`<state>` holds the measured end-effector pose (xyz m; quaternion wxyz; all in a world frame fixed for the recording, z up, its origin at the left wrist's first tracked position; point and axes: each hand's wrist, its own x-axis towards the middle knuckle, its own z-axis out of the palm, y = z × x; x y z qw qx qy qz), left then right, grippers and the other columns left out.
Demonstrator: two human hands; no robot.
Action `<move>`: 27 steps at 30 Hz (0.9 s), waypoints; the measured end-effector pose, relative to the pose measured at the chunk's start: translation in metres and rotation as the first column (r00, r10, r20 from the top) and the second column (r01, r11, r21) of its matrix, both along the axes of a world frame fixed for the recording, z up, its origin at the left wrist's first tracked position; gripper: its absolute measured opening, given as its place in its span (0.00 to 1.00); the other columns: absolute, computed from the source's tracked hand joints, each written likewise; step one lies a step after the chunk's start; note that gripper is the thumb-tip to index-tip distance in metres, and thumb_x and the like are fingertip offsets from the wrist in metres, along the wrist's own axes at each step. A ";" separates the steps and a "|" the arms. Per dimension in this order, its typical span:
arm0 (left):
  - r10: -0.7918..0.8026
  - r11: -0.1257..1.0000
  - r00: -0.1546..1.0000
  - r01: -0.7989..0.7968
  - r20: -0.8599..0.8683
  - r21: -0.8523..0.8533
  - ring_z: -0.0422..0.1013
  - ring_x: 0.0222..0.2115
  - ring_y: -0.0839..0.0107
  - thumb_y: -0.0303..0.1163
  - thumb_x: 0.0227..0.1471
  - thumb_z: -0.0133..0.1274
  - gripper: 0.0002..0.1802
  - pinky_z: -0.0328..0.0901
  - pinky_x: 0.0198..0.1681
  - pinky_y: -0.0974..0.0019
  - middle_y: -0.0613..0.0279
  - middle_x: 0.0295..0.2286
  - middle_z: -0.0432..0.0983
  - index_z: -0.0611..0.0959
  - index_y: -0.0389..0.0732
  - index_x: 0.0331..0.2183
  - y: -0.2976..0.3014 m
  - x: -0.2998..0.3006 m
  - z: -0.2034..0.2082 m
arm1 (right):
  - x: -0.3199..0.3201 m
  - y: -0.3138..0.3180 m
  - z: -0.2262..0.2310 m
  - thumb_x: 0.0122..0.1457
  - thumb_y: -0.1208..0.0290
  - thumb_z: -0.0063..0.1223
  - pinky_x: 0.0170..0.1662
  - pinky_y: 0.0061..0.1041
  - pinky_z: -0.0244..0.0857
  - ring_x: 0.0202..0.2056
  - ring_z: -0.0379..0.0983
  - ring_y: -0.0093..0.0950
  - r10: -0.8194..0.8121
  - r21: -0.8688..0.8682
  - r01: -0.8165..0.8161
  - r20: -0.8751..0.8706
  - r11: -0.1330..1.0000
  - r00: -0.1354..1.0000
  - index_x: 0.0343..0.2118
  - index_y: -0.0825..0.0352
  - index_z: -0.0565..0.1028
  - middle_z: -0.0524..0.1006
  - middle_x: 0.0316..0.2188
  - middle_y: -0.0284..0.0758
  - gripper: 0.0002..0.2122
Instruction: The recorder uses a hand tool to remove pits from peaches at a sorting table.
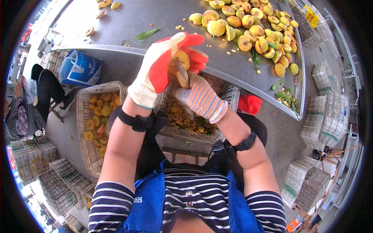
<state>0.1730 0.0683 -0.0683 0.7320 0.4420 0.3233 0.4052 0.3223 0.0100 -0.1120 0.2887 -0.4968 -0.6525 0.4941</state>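
Navy-and-white striped shirt [196,186] fills the lower centre of the frame, with a blue vest [143,211] over it. Across the top runs a grey metal table [136,15], its bent edge slanting down toward the right. White plastic crates [324,118] stand along the right side, and more crates [33,157] sit at the lower left. Left of centre, a slatted crate [81,128] holds yellow-orange stone fruit [103,112]; another crate [233,97], below the hands, holds cut fruit pieces [186,116]. At the upper right of the frame, a pile of stone fruit [256,29], many halved with orange flesh showing, spreads over the table. A seated person's dark-clad legs [48,87] show at the far left, near a blue container [79,68] whose exact kind I cannot tell. At upper centre, the left hand [161,58], in a white glove with red coating, is partly open, curled around a yellow fruit half [183,57]. Just below it, the right hand [200,95], in a striped knit glove, is closed around a wooden-handled tool [182,77], its metal tip against the fruit. Near the right hand, something red [249,103] shows below the table edge. Smaller still, a green leaf [147,33] and pale seeds [180,27] lie on the table, upper centre.
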 end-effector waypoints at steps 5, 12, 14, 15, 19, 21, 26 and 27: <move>0.168 0.986 0.976 -0.166 0.141 -0.025 0.82 0.36 0.55 0.54 0.68 0.49 0.32 0.77 0.42 0.57 0.43 0.39 0.85 0.80 0.35 0.57 -0.009 0.017 -0.007 | -0.006 -0.004 0.001 0.57 0.67 0.64 0.47 0.37 0.74 0.42 0.80 0.44 -0.069 0.122 0.071 -0.023 0.990 0.997 0.51 0.71 0.74 0.82 0.39 0.46 0.21; -0.026 1.000 0.999 0.026 -0.038 0.010 0.82 0.35 0.56 0.53 0.68 0.50 0.31 0.77 0.40 0.59 0.42 0.38 0.85 0.82 0.34 0.55 -0.002 0.004 -0.002 | 0.003 -0.006 0.007 0.57 0.66 0.64 0.50 0.39 0.72 0.45 0.79 0.46 -0.020 -0.098 0.014 -0.057 0.995 0.998 0.52 0.70 0.75 0.83 0.41 0.47 0.21; 0.044 0.998 0.999 -0.043 -0.021 0.046 0.83 0.36 0.55 0.52 0.67 0.50 0.31 0.77 0.40 0.59 0.42 0.38 0.85 0.82 0.33 0.54 -0.002 0.006 -0.002 | 0.004 -0.004 0.006 0.57 0.66 0.64 0.51 0.40 0.71 0.46 0.79 0.47 -0.013 -0.074 0.011 -0.029 0.997 0.999 0.52 0.70 0.75 0.83 0.42 0.48 0.21; 0.098 0.995 0.995 -0.097 -0.033 0.035 0.83 0.36 0.55 0.52 0.67 0.51 0.31 0.77 0.40 0.59 0.42 0.38 0.85 0.82 0.33 0.54 -0.004 0.008 -0.004 | 0.003 -0.003 0.005 0.57 0.66 0.64 0.51 0.40 0.71 0.46 0.79 0.47 -0.018 -0.020 0.018 -0.020 1.000 1.000 0.52 0.70 0.75 0.83 0.42 0.48 0.21; 0.220 0.975 0.953 -0.207 0.209 -0.080 0.81 0.31 0.58 0.48 0.66 0.53 0.28 0.77 0.39 0.61 0.43 0.36 0.85 0.82 0.33 0.54 -0.014 0.016 -0.013 | -0.007 -0.004 -0.007 0.57 0.66 0.63 0.51 0.40 0.71 0.46 0.78 0.49 -0.026 0.073 0.023 0.034 0.997 0.999 0.51 0.70 0.75 0.82 0.42 0.48 0.21; 0.063 0.998 0.996 -0.061 0.070 -0.032 0.81 0.31 0.58 0.47 0.67 0.53 0.27 0.77 0.39 0.61 0.43 0.35 0.85 0.83 0.33 0.53 -0.008 0.012 -0.013 | -0.013 -0.006 -0.012 0.57 0.66 0.63 0.50 0.41 0.72 0.46 0.78 0.51 -0.033 0.199 0.012 0.103 0.980 0.994 0.50 0.71 0.75 0.81 0.41 0.49 0.20; -0.061 0.998 0.998 0.061 0.003 0.026 0.81 0.31 0.59 0.48 0.67 0.52 0.27 0.76 0.39 0.61 0.43 0.34 0.85 0.83 0.32 0.53 0.001 0.005 -0.007 | -0.006 -0.008 -0.007 0.57 0.69 0.62 0.38 0.38 0.74 0.33 0.79 0.45 -0.082 0.154 0.076 0.031 0.985 0.996 0.46 0.73 0.74 0.80 0.31 0.46 0.17; -0.021 1.000 1.000 0.021 -0.016 0.016 0.81 0.31 0.59 0.48 0.67 0.52 0.28 0.76 0.39 0.61 0.43 0.34 0.85 0.84 0.32 0.53 0.001 0.005 -0.006 | -0.001 -0.007 -0.004 0.57 0.69 0.62 0.33 0.35 0.72 0.29 0.78 0.40 -0.019 0.082 0.025 -0.076 0.996 0.997 0.44 0.72 0.75 0.79 0.28 0.43 0.15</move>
